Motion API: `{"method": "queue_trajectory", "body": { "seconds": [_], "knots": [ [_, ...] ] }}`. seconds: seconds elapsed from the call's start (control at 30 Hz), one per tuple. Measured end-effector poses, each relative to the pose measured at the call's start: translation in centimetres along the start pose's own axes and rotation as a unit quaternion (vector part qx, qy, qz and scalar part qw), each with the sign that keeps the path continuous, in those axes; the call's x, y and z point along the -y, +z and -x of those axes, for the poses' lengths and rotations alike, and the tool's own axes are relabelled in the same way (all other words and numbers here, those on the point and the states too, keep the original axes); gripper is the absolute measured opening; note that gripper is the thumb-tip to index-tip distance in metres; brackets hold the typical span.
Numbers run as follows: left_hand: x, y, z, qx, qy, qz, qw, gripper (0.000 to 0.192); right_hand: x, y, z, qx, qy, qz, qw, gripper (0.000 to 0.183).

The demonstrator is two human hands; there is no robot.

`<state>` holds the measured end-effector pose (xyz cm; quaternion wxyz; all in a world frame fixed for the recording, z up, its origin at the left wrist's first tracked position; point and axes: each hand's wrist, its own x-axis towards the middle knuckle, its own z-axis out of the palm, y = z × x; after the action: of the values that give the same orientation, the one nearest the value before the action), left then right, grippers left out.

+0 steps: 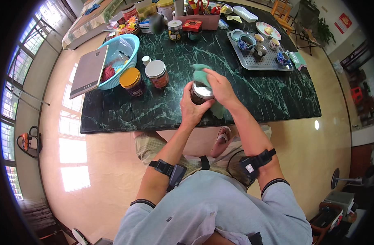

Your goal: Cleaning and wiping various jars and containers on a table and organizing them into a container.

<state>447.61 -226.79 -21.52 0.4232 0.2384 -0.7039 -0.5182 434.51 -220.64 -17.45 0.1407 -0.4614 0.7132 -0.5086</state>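
Observation:
My left hand [192, 107] grips the side of a round jar with a silver lid [202, 90], near the front edge of the dark green marble tabletop [266, 92]. In my right hand [219, 87] is a green cloth [201, 73], held at the far side of the jar's lid. To the left of the jar stand a silver-lidded jar with orange contents [157, 74], a jar with an orange-yellow lid [132, 82] and a small white-capped bottle [146, 60]. What lies under the right wrist is partly hidden.
At the left, a blue plastic basket [133, 50] has a grey-brown notebook or box lid [90, 72] leaning on its rim. A metal tea tray [245, 65] with cups stands at the right. Along the back are more jars, a red box [192, 25] and a pink organizer [210, 22].

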Motion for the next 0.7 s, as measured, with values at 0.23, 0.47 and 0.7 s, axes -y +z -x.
{"method": "queue_trajectory", "body": {
  "seconds": [0.23,0.47,0.7],
  "knots": [
    [1.2,-0.2,0.5,0.006,0.012,0.006,1.0,0.08,1.6,1.0,5.6,-0.072,-0.163,0.208,0.962,0.039],
    [5.1,-0.4,1.0,0.016,0.115,-0.08,0.99,0.06,4.5,4.1,2.1,-0.026,-0.171,0.385,0.906,0.035],
    [1.3,-0.2,0.7,0.027,-0.02,-0.068,0.997,0.081,5.9,3.7,-3.2,0.13,0.059,0.353,0.925,0.03]
  ]
}}
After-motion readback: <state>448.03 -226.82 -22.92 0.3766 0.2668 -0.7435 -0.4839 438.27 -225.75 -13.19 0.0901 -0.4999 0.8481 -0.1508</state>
